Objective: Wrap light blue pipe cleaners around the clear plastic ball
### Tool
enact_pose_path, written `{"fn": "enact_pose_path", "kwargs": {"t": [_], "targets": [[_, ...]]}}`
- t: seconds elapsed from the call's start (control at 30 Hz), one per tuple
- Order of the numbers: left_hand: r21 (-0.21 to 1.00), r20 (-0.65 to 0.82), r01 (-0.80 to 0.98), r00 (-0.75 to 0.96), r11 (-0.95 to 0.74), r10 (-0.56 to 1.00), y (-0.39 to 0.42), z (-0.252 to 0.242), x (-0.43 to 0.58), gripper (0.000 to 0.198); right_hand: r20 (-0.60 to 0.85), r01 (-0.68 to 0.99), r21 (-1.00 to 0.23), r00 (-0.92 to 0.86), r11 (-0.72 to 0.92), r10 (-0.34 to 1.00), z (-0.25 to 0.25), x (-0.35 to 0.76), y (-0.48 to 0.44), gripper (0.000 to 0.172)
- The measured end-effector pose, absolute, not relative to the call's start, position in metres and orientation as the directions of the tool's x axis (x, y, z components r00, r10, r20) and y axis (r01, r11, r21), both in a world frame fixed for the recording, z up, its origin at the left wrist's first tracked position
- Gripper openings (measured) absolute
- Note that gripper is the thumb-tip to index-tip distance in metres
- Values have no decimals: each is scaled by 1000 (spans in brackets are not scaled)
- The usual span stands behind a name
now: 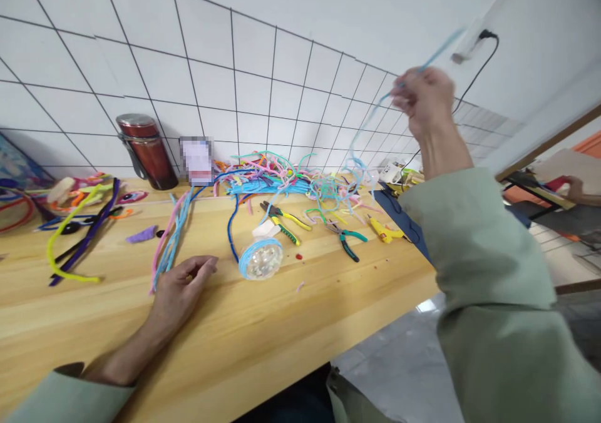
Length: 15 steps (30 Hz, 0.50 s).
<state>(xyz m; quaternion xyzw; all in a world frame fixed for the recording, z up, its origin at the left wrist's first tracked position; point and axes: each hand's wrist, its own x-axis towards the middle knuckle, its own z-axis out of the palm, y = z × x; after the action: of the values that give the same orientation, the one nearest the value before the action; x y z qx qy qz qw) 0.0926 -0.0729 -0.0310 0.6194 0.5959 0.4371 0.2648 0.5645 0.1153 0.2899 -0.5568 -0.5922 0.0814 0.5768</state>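
Observation:
My right hand is raised high at the right, its fingers closed on a light blue pipe cleaner. One end of that strand points up past the hand; the rest hangs toward a tangle of pipe cleaners by the wall. My left hand rests on the wooden table, fingers curled and thumb against the forefinger, with nothing seen in them. Just behind it lies a bundle of light blue and pink pipe cleaners. A clear round piece with a light blue wrapped rim sits right of it.
Yellow-handled pliers, green-handled pliers and a yellow glue gun lie on the table. A red-brown flask and a blurred-out phone-like item stand by the tiled wall. Yellow and purple pipe cleaners lie left. Another person's hand shows far right.

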Motion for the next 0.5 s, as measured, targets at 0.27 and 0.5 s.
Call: {"fn": "enact_pose_path", "kwargs": {"t": [0.27, 0.5], "targets": [[861, 221, 486, -93, -149, 971, -73, -32, 93, 48, 656, 587, -699, 300, 408, 693, 309, 563, 116, 31], [864, 219, 481, -93, -149, 971, -74, -29, 95, 46, 776, 767, -534, 276, 357, 568, 339, 581, 128, 25]]}}
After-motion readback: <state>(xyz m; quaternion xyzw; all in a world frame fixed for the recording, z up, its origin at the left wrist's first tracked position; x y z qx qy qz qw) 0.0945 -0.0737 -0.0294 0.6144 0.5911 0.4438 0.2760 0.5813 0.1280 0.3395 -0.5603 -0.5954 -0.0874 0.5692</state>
